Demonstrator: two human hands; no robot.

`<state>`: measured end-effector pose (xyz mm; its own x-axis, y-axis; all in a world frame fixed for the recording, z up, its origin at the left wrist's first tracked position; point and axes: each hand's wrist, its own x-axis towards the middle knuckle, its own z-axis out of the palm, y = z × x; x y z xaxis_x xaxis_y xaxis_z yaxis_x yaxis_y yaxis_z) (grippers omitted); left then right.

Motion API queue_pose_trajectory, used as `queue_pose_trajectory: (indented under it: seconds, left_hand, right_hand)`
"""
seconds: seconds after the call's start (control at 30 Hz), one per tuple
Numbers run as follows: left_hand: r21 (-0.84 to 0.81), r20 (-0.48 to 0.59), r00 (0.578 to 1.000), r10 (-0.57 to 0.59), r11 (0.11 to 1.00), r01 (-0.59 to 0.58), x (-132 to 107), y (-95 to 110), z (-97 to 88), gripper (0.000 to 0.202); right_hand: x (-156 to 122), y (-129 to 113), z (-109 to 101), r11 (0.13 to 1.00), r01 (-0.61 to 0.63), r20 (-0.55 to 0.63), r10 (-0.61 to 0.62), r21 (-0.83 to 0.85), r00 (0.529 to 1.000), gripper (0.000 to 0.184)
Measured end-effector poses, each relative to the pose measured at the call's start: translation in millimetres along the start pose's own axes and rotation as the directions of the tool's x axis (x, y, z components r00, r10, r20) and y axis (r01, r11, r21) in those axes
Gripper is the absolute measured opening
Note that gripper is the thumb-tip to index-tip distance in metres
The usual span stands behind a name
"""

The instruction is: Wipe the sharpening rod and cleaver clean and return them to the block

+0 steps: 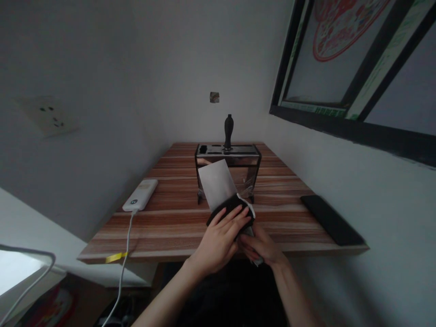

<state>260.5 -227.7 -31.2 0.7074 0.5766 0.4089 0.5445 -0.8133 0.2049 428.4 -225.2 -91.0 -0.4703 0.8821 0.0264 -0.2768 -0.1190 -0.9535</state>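
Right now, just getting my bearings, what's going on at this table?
A person holds a broad, flat blade, probably a cleaver's, tilted in front of a knife block. The left hand is over what looks like a black cloth around its lower part; the right hand is just below, its hold partly hidden. A black handle stands up from the block. A white power bank lies at left.

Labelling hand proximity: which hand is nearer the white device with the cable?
Left. The left hand is right of the white device and closer to the camera; the right hand is farther right, beyond the left.
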Motion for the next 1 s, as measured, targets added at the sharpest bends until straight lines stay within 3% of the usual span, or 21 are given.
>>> queue_pose_trajectory:
  seconds: [0.63,0.83,1.0]
  left_hand:
    - [0.092,-0.260,0.960,-0.106,0.987,0.134,45,-58,-60.2,0.054]
    - [0.089,-0.327,0.936,-0.133,0.981,0.170,50,-67,-62.7,0.054]
    - [0.074,-0.377,0.912,-0.164,0.976,0.206,46,-61,-57.7,0.052]
  right_hand:
    - [-2,-9,6,1.000,-0.017,0.101,0.015,0.018,0.995,0.032]
    - [-2,-10,6,1.000,-0.024,0.095,0.023,0.002,0.995,0.033]
    - [-2,-9,5,0.999,-0.040,0.081,0.040,-0.004,0.996,0.032]
